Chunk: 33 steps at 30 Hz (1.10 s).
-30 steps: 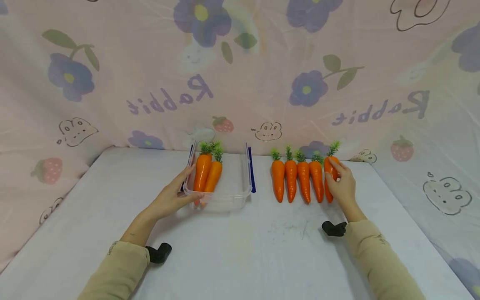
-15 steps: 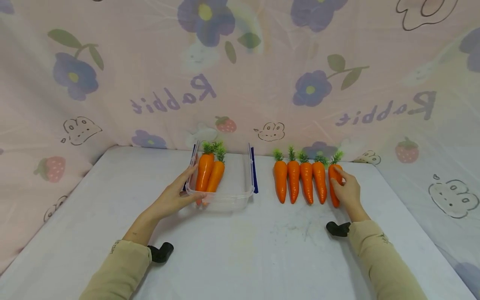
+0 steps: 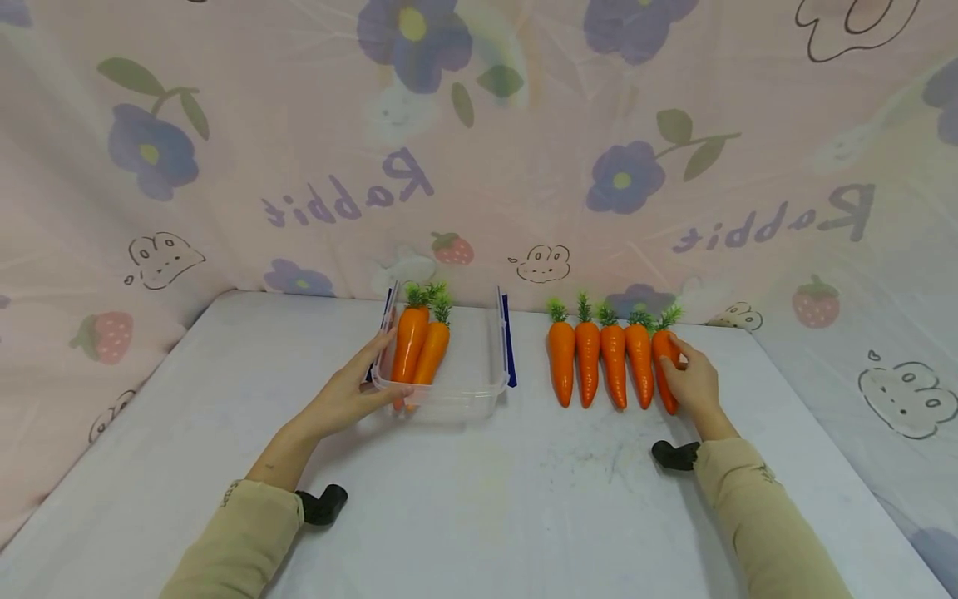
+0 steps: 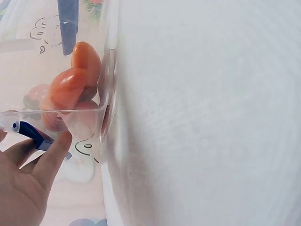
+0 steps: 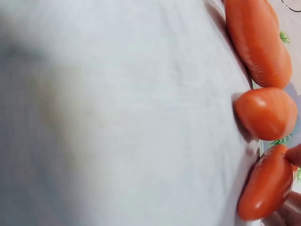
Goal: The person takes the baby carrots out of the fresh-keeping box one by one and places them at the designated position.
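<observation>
In the head view my left hand (image 3: 348, 399) spreads its fingers and thumb against the left wall and near corner of a clear plastic container (image 3: 456, 403). Two toy carrots (image 3: 410, 341) with green tops lie side by side along the container's left wall. On the right, my right hand (image 3: 694, 383) pinches the rightmost carrot (image 3: 663, 349) of a row, thumb on one side and fingers on the other. That carrot lies on the table, beside several others. In the right wrist view the pinched carrot (image 5: 265, 186) shows between the fingertips.
Several carrots (image 3: 614, 362) lie in a row, green tops toward the back. Blue latch flaps (image 3: 509, 349) hang at the container's sides. The white table (image 3: 479, 499) meets a patterned cloth (image 3: 494, 191) at the back. Black wrist devices (image 3: 322, 505) show at both sleeves.
The pinched carrot has shifted slightly toward the near edge; it first moved away from its neighbour, then back left against the row. My left hand stays on the container. The head view has shifted slightly.
</observation>
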{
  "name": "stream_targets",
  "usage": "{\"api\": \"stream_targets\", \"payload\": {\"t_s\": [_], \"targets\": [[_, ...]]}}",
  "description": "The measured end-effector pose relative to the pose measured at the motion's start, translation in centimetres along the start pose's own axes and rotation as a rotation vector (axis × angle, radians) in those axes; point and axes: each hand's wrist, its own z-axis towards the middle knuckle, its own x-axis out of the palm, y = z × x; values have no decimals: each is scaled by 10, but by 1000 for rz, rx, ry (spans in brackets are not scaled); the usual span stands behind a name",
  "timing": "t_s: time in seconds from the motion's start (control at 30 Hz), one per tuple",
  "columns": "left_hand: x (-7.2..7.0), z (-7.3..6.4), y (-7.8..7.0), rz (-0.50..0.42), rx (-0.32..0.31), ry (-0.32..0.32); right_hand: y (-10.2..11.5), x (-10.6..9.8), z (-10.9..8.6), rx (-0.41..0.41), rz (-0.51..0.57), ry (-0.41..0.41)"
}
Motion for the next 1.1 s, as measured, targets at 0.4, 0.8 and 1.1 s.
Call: {"api": "stream_targets", "payload": {"t_s": [0.4, 0.8, 1.1], "targets": [[0, 0, -1, -4, 4, -1, -2, -5, -2, 23, 23, 22], [-1, -1, 0, -7, 20, 3, 23, -8, -1, -68, 77, -125], [0, -1, 0, -8, 13, 4, 41, -4, -4, -91, 143, -128]]}}
